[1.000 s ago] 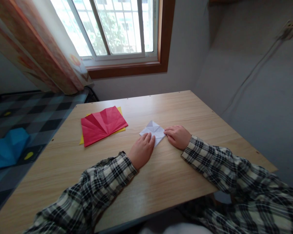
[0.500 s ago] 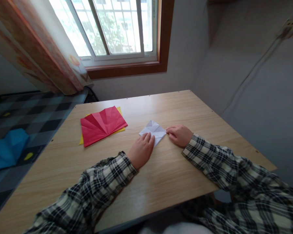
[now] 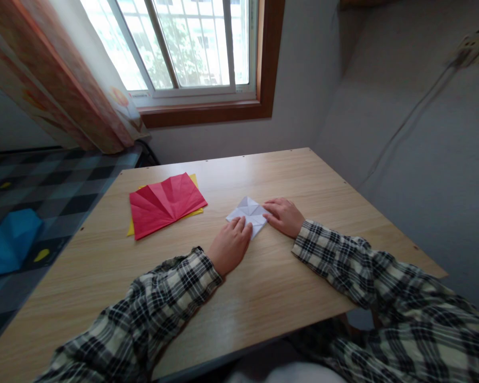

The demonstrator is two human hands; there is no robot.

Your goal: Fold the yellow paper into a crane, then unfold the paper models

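Observation:
A small folded white paper lies flat on the wooden table, creased into triangles. My left hand rests flat with its fingertips pressing the paper's near left edge. My right hand lies on the paper's right corner, fingers pressing down on it. Both arms wear a plaid shirt.
A creased red paper lies on a yellow sheet at the table's left. A bed with a checked cover and a blue folded paper stands left of the table. A window, a curtain and grey walls lie behind and to the right.
My right hand has slid a little to the left, further onto the white paper's right corner. My left hand has stayed on the near edge.

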